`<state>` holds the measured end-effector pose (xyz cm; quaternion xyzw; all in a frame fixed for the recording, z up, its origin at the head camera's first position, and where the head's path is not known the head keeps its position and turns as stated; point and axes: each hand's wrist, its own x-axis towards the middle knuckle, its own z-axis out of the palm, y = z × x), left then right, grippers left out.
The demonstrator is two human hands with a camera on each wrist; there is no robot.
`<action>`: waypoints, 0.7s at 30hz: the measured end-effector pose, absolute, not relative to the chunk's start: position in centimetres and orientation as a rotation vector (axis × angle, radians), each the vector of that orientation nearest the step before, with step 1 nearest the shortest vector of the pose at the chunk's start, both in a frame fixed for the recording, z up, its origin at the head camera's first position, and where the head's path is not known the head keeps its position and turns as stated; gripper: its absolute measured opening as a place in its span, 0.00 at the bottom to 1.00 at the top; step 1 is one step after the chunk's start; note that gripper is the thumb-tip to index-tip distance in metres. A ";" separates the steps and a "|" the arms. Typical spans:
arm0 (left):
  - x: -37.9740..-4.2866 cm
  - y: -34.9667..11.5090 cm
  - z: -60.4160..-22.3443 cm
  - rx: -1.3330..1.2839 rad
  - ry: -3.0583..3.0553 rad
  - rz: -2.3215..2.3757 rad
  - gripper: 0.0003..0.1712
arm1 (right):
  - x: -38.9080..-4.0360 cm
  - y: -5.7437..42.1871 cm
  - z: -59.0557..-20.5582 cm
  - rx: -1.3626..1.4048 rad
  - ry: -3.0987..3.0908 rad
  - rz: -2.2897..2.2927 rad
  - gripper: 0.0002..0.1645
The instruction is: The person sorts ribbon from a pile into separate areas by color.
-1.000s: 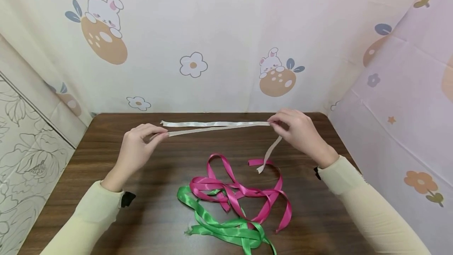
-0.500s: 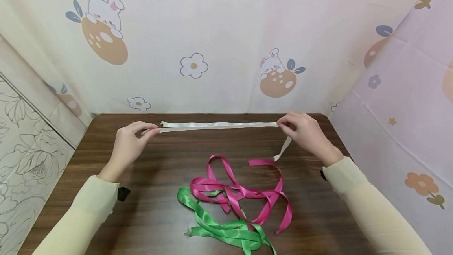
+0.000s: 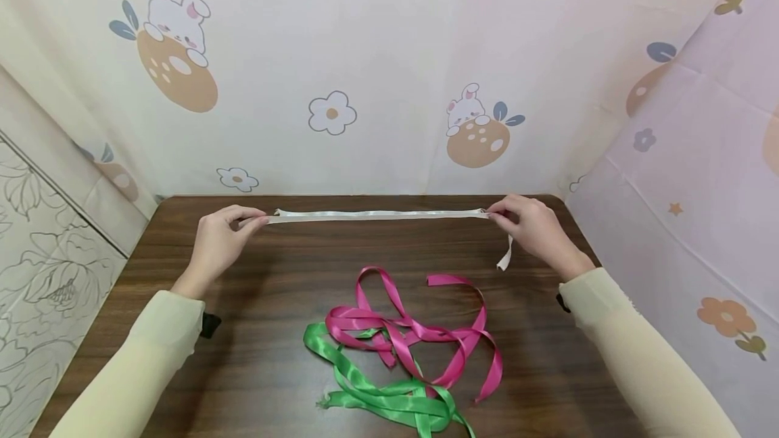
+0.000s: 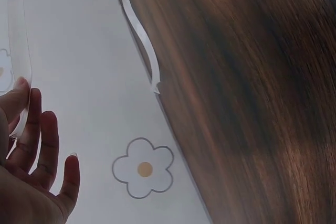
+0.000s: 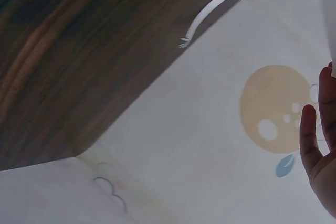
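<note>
Between my two hands a white ribbon (image 3: 377, 217) is stretched level, close along the table's back edge. My left hand (image 3: 222, 238) pinches it between thumb and fingertips; in the left wrist view the held ribbon (image 4: 20, 30) runs up from that pinch, its short end at the palm. My right hand (image 3: 535, 232) pinches the other side, a loose tail (image 3: 504, 259) hanging below. A second white ribbon (image 4: 142, 32) lies on the table just behind the held one, and its frayed far end (image 5: 186, 40) shows in the right wrist view.
Nearer on the brown wooden table (image 3: 255, 357) lie a loosely looped pink ribbon (image 3: 395, 336) and a tangled green ribbon (image 3: 377, 394), partly overlapping. A printed cloth (image 3: 389, 32) with rabbits and flowers hangs behind the table and along its sides.
My hands have moved apart, left hand leftward and right hand rightward. The held ribbon has gone from slanted to nearly level beside the lying one, and its right tail hangs shorter.
</note>
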<state>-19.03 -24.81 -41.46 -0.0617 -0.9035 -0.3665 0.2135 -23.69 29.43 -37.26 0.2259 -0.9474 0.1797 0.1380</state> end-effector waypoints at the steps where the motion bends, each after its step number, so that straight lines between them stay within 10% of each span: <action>1: -19.2 -24.9 -41.6 -0.166 -2.514 -1.018 0.07 | -23.8 29.6 -37.4 0.638 -2.749 0.525 0.04; 21: -22.2 -26.1 -44.0 -0.028 -2.670 -1.045 0.13 | -26.2 33.4 -40.5 0.339 -2.964 0.663 0.10</action>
